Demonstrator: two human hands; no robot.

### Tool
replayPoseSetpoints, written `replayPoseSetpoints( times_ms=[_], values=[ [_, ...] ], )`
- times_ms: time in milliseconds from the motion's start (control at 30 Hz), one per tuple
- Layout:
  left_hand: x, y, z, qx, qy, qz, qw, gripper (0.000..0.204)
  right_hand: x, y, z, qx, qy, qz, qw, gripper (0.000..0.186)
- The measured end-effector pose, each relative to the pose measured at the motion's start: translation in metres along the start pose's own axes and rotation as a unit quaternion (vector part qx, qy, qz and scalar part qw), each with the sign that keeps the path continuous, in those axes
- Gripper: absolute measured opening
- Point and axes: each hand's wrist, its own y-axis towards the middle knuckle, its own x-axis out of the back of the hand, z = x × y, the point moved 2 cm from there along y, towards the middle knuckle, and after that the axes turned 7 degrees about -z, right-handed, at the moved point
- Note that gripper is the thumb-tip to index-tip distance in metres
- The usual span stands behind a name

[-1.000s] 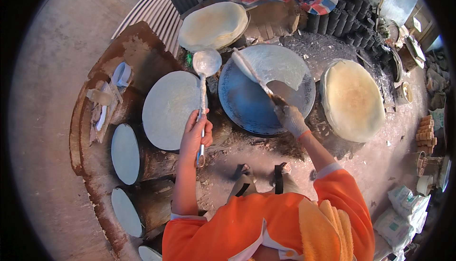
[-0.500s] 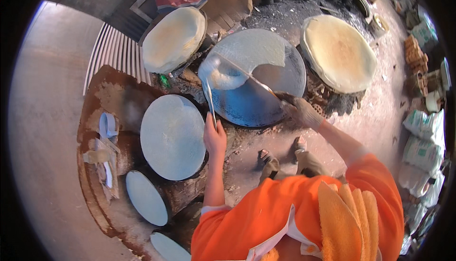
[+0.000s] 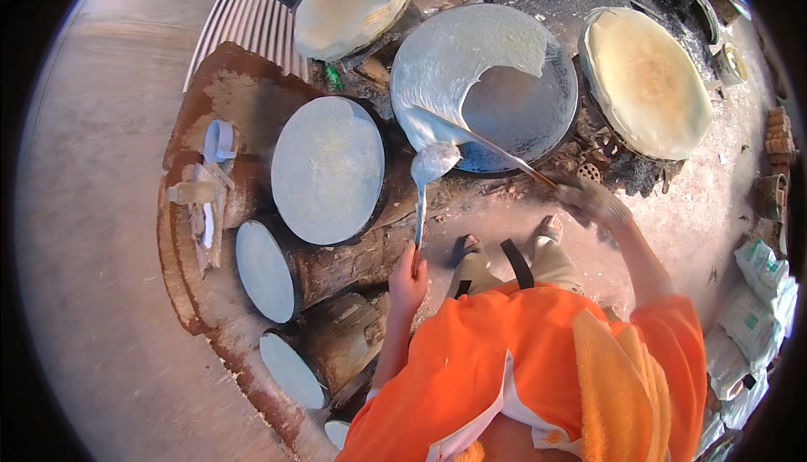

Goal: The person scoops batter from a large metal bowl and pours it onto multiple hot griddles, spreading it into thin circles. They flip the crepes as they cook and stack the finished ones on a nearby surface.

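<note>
My left hand (image 3: pixel 408 279) is closed around the handle of a ladle (image 3: pixel 436 162), its bowl coated in white batter at the near edge of a large round griddle (image 3: pixel 514 113). White batter (image 3: pixel 433 58) covers the griddle's left and far side in a crescent, leaving the dark metal at the right bare. In my right hand (image 3: pixel 593 200), which looks gloved, is a long thin spreading stick (image 3: pixel 504 153). Its far end lies over the batter at the griddle's near left. The right fingers are slightly blurred.
Pale round flatbreads lie stacked at the far left (image 3: pixel 353 6) and right (image 3: pixel 646 84) of the griddle. Left of me stand several round vessels with pale surfaces (image 3: pixel 328 172). A white ring-shaped container (image 3: pixel 219 141) sits on the brown ledge. White sacks (image 3: pixel 752 319) line the right side.
The ladle has come from over the griddle's left part toward me, to its near edge. The stick's tip has swept nearer too, and batter now extends farther round the left side. The view has shifted.
</note>
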Motion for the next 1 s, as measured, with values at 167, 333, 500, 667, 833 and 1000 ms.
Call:
replayPoseSetpoints(
  times_ms=[167,333,500,667,833,1000],
  values=[
    [0.086,0.035,-0.021,0.078,-0.347,0.120,0.927,0.008,-0.070,-0.037,-0.005,-0.052,0.396,0.015,0.917,0.031],
    [0.096,0.127,-0.043,0.041,-0.489,0.079,0.868,0.030,-0.248,0.081,0.010,-0.033,0.501,-0.021,0.864,0.028],
    [0.127,0.104,0.005,0.069,-0.483,0.079,0.869,0.032,-0.277,0.051,0.019,-0.061,0.520,-0.206,0.827,0.027],
    [0.126,0.074,-0.011,0.145,-0.492,0.084,0.854,0.041,-0.305,0.095,0.041,-0.038,0.407,-0.225,0.884,0.034],
    [0.127,0.019,-0.007,0.166,-0.485,0.050,0.857,0.048,-0.285,0.077,-0.020,-0.001,0.411,-0.272,0.870,0.037],
    [0.132,-0.033,-0.006,0.221,-0.517,0.034,0.826,0.047,-0.243,0.020,-0.053,-0.041,0.455,-0.234,0.858,0.031]
  ],
)
